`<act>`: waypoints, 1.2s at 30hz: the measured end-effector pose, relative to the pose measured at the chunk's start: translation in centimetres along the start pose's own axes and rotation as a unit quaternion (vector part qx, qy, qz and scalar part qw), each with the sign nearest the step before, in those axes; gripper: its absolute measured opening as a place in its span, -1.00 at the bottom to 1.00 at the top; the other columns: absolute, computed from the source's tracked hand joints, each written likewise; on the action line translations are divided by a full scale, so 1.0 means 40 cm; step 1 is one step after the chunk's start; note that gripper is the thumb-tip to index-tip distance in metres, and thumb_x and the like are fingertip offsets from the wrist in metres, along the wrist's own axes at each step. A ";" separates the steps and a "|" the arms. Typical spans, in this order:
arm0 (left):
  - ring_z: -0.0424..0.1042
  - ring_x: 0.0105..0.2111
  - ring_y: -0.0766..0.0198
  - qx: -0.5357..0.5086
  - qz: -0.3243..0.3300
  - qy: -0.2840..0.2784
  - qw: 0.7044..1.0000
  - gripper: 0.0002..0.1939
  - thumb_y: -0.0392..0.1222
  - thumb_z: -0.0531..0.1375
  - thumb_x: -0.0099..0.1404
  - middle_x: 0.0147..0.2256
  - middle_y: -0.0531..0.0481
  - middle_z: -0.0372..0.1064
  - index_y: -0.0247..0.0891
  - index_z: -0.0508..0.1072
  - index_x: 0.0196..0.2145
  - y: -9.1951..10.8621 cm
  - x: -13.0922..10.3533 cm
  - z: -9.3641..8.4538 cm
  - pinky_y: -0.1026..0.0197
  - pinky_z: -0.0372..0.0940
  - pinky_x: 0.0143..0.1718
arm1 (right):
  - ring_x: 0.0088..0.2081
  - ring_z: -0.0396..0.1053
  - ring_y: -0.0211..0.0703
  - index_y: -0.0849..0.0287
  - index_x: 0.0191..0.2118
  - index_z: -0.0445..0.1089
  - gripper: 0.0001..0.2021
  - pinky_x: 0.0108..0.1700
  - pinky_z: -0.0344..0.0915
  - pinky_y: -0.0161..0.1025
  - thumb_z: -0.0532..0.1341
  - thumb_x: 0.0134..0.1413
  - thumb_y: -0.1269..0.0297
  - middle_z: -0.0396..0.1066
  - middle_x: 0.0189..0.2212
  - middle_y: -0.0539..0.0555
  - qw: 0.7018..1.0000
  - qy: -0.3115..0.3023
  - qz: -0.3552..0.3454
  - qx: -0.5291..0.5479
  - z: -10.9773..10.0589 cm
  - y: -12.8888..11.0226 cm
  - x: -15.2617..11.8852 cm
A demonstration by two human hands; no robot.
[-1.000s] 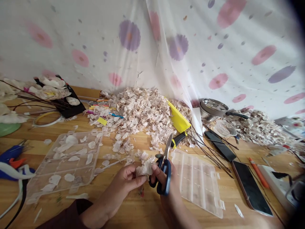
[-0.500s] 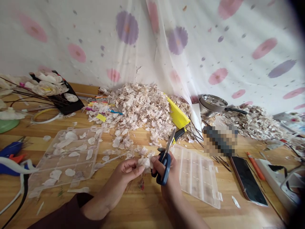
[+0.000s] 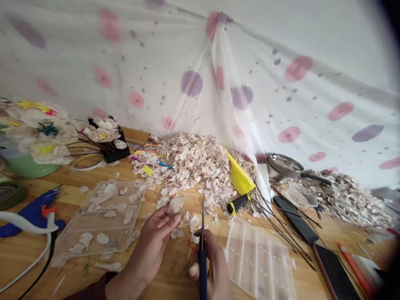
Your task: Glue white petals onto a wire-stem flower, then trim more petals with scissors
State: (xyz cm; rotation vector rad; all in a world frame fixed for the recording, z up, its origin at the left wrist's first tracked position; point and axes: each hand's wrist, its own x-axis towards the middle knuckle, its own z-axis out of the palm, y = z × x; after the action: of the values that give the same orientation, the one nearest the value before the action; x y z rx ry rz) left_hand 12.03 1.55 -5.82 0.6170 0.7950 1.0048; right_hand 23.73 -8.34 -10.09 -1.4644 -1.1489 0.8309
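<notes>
Between the thumb and fingers of my left hand is a thin, whitish petal, pinched at its lower edge. My right hand is wrapped round a pair of scissors with dark blue handles, the blades pointing up and away from me. The blades stand apart from the petal, to its right. Behind both hands rises a large heap of dried pale petals, with loose ones scattered in front of it.
A clear divided box with petals stands left, its clear lid right. A blue glue gun lies far left, near white flowers. A yellow-and-black handled tool, dark stems, a phone and a pan are on the right.
My hands have drawn apart; earlier both met at the whitish petal. The scissors have swung more upright and come lower. The view has tilted up and turned left.
</notes>
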 end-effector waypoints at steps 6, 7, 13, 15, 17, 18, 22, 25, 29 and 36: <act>0.44 -0.29 0.25 0.012 0.024 -0.016 1.000 -0.79 -0.14 0.42 0.02 -0.41 0.07 0.50 -0.21 0.53 -0.38 0.009 -0.005 0.004 0.28 0.27 -0.20 | -0.57 0.30 -0.14 0.22 0.02 0.29 -0.35 -0.53 0.14 -0.30 0.23 -0.10 -0.16 0.37 -0.56 0.00 0.962 -0.054 -0.075 -0.258 -0.013 0.037 0.018; 0.44 -0.29 0.25 0.015 0.024 -0.019 0.999 -0.80 -0.13 0.41 0.03 -0.41 0.07 0.51 -0.21 0.53 -0.38 0.008 -0.006 0.003 0.28 0.27 -0.20 | -0.57 0.32 -0.13 0.22 0.02 0.30 -0.35 -0.53 0.15 -0.30 0.21 -0.09 -0.17 0.39 -0.56 0.01 0.961 -0.068 -0.074 -0.259 -0.015 0.036 0.022; 0.46 -0.31 0.26 0.026 0.014 0.001 1.000 -0.73 -0.11 0.46 -0.07 -0.46 0.09 0.50 -0.20 0.54 -0.40 0.007 -0.007 0.006 0.34 0.29 -0.25 | -0.55 0.39 -0.10 0.22 0.03 0.33 -0.31 -0.54 0.19 -0.33 0.23 -0.14 -0.20 0.44 -0.55 0.03 0.964 -0.114 -0.053 -0.236 -0.016 0.041 0.031; 0.46 -0.33 0.27 0.017 0.012 0.014 1.000 -0.72 -0.12 0.47 -0.10 -0.46 0.11 0.50 -0.19 0.55 -0.41 0.008 -0.006 0.009 0.36 0.29 -0.28 | -0.54 0.40 -0.08 0.20 0.02 0.36 -0.30 -0.53 0.20 -0.33 0.21 -0.16 -0.24 0.46 -0.54 0.04 0.964 -0.103 -0.054 -0.239 -0.010 0.057 0.028; 0.46 -0.34 0.29 0.010 0.016 0.025 1.000 -0.71 -0.11 0.48 -0.12 -0.46 0.13 0.50 -0.18 0.55 -0.42 0.009 -0.005 0.011 0.37 0.29 -0.29 | -0.57 0.37 -0.10 0.17 -0.02 0.39 -0.31 -0.56 0.16 -0.33 0.16 -0.16 -0.28 0.43 -0.58 0.03 0.965 -0.085 -0.057 -0.240 0.000 0.075 0.025; 0.46 -0.34 0.29 0.010 0.017 0.029 0.999 -0.70 -0.11 0.48 -0.13 -0.46 0.13 0.51 -0.18 0.55 -0.42 0.008 -0.005 0.011 0.37 0.30 -0.29 | -0.61 0.32 -0.13 0.16 -0.04 0.40 -0.31 -0.59 0.11 -0.33 0.15 -0.17 -0.30 0.39 -0.62 0.00 0.967 -0.073 -0.059 -0.237 0.006 0.083 0.024; 0.46 -0.33 0.27 0.027 0.022 0.040 0.999 -0.69 -0.12 0.49 -0.17 -0.44 0.11 0.52 -0.18 0.55 -0.43 0.003 -0.009 0.012 0.36 0.30 -0.28 | -0.70 0.16 -0.22 0.18 -0.04 0.39 -0.25 -0.66 0.00 -0.34 0.15 -0.24 -0.33 0.27 -0.68 -0.06 0.975 -0.047 -0.074 -0.206 0.022 0.088 0.025; 0.45 -0.35 0.27 0.040 0.018 0.034 0.998 -0.71 -0.13 0.49 -0.16 -0.45 0.08 0.53 -0.20 0.54 -0.45 -0.002 -0.013 0.010 0.34 0.30 -0.28 | -0.66 0.17 -0.21 0.19 0.00 0.35 -0.26 -0.62 0.07 -0.35 0.12 -0.15 -0.33 0.27 -0.65 -0.05 0.982 -0.078 -0.062 -0.162 0.018 0.062 0.026; 0.44 -0.33 0.26 0.048 0.004 0.030 0.998 -0.73 -0.14 0.46 -0.11 -0.44 0.08 0.53 -0.20 0.53 -0.42 -0.006 -0.017 0.005 0.34 0.30 -0.28 | -0.64 0.17 -0.22 0.17 0.02 0.36 -0.27 -0.59 0.07 -0.35 0.10 -0.07 -0.35 0.21 -0.66 -0.08 0.988 -0.105 -0.048 -0.099 0.009 0.017 0.025; 0.40 -0.30 0.27 0.068 0.013 0.021 0.997 -0.76 -0.12 0.43 -0.05 -0.43 0.08 0.50 -0.20 0.50 -0.43 -0.004 -0.023 0.002 0.35 0.28 -0.24 | -0.59 0.16 -0.23 0.25 -0.05 0.37 -0.27 -0.54 0.04 -0.34 0.11 -0.06 -0.36 0.19 -0.61 -0.07 0.990 -0.126 -0.023 -0.058 0.012 -0.023 0.025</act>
State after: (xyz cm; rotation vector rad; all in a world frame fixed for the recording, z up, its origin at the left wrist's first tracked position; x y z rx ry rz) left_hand 11.88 0.64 -5.60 0.7257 0.8994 0.9949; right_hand 23.40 -7.25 -9.23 -1.4507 -1.4364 0.9508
